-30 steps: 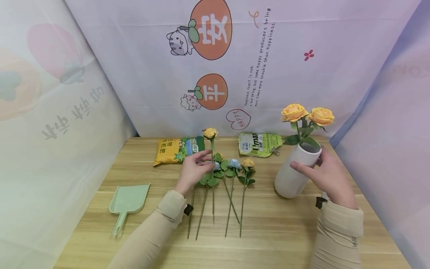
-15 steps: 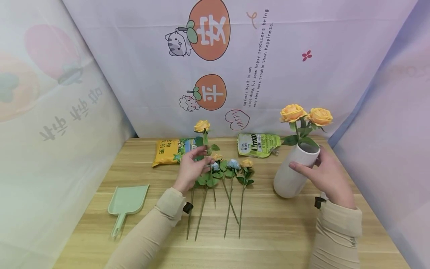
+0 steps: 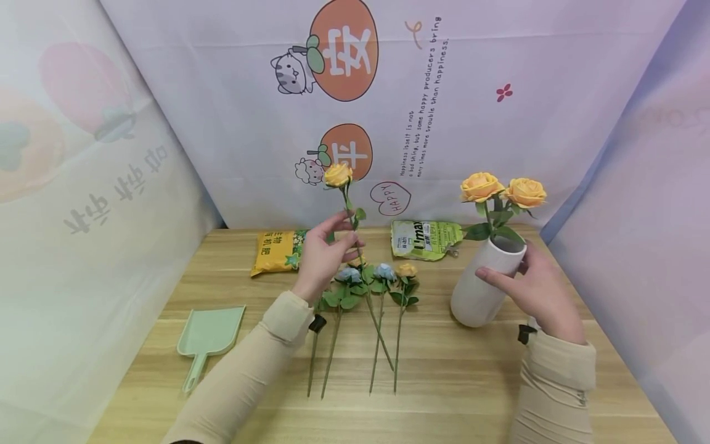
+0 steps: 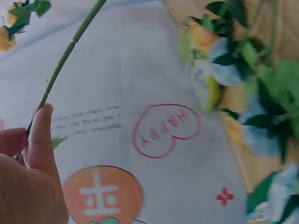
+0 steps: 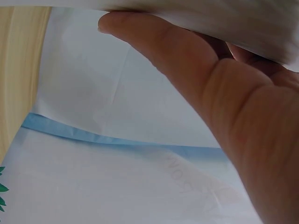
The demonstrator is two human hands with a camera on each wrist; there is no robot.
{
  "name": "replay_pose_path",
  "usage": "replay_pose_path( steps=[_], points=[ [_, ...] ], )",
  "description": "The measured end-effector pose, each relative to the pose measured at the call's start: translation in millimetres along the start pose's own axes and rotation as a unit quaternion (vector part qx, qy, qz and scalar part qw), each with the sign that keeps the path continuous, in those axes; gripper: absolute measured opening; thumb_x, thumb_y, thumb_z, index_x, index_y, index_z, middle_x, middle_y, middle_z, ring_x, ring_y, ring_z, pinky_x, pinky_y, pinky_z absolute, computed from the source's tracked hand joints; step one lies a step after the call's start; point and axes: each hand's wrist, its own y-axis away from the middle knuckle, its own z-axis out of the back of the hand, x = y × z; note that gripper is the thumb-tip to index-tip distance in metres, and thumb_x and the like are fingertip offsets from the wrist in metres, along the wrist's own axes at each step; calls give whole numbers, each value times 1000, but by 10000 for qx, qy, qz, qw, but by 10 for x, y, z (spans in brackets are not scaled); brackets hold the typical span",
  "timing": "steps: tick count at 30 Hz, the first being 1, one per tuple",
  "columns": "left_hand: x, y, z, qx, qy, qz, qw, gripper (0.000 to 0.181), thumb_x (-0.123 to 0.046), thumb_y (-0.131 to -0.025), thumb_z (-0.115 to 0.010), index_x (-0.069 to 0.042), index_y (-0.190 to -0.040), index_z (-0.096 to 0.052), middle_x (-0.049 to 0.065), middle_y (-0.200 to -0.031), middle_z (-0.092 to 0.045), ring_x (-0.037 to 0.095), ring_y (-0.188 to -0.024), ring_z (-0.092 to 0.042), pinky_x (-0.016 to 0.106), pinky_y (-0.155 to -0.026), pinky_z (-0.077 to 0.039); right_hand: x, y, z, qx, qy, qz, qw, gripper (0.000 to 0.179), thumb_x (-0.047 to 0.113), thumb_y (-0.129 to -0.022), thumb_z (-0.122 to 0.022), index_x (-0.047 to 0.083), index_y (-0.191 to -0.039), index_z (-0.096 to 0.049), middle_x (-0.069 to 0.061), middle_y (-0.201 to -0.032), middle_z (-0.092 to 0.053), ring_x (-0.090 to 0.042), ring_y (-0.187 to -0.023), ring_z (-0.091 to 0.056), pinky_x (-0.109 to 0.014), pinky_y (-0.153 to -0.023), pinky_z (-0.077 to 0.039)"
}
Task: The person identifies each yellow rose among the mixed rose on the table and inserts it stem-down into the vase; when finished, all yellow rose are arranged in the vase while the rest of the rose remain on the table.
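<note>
In the head view my left hand (image 3: 326, 254) pinches the stem of a yellow rose (image 3: 338, 176), lifted above the table with its bloom up. The left wrist view shows the green stem (image 4: 60, 65) between thumb and fingers. My right hand (image 3: 546, 290) grips a white vase (image 3: 481, 290) near its rim; the vase leans to the right. Two yellow roses (image 3: 525, 193) stand in the vase. Below my left hand, several roses lie on the table, among them a blue rose (image 3: 384, 272) and a yellow-orange rose (image 3: 407, 270). The right wrist view shows the thumb (image 5: 159, 42) against the vase.
A yellow packet (image 3: 274, 251) lies at the back left, partly behind my left hand. A green pouch (image 3: 426, 239) lies at the back middle. On the left of the wooden table (image 3: 455, 394) is a pale green dustpan (image 3: 211, 330). Printed cloth walls enclose the table.
My left hand has raised the yellow rose up off the other flowers, and its stem now tilts. The right hand and vase have stayed in place.
</note>
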Motion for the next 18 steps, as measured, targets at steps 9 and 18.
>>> replay_pose_path(
  steps=[9, 18],
  points=[
    [-538, -112, -543, 352, 549, -1467, 9870, 48, 3, -103, -70, -17, -147, -69, 15, -116, -70, 24, -93, -80, 45, -83, -67, 12, 1, 7, 57, -19, -22, 10000, 87, 50, -93, -85, 1, -154, -46, -26, -149, -56, -53, -142, -50, -71, -104, -50],
    [-824, -156, -1060, 462, 941, -2118, 9717, 50, 5, -103, -70, -13, -149, -67, 12, -113, -70, 24, -93, -80, 44, -87, -67, 5, 5, -1, 18, -122, 101, 9999, 81, 46, -94, -85, 3, -152, -48, -24, -144, -60, -47, -137, -55, -66, -103, -52]
  ],
)
